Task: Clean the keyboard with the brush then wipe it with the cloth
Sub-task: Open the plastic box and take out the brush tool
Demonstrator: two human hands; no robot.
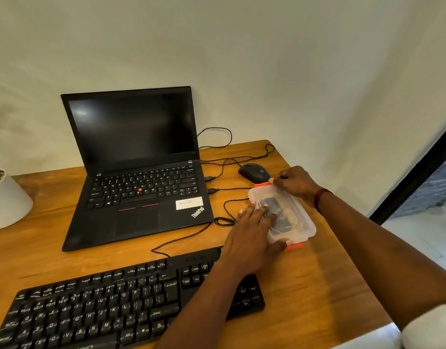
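Observation:
A black external keyboard (pixel 96 306) lies along the desk's near edge. Beyond its right end stands a clear plastic box (pixel 296 217) with orange clips at both ends; something dark and something pale show dimly through its lid. My left hand (pixel 252 238) lies flat on the lid with straight fingers, its thumb against the near end by the orange clip (pixel 296 246). My right hand (pixel 295 183) pinches the far orange clip (pixel 262 183). No brush or cloth can be made out clearly.
An open black laptop (pixel 139 172) stands at the back of the wooden desk (pixel 317 285). A black mouse (pixel 253 172) lies just behind the box, with cables looping beside the laptop. A white pot (pixel 5 200) sits at the far left. The desk edge runs close on the right.

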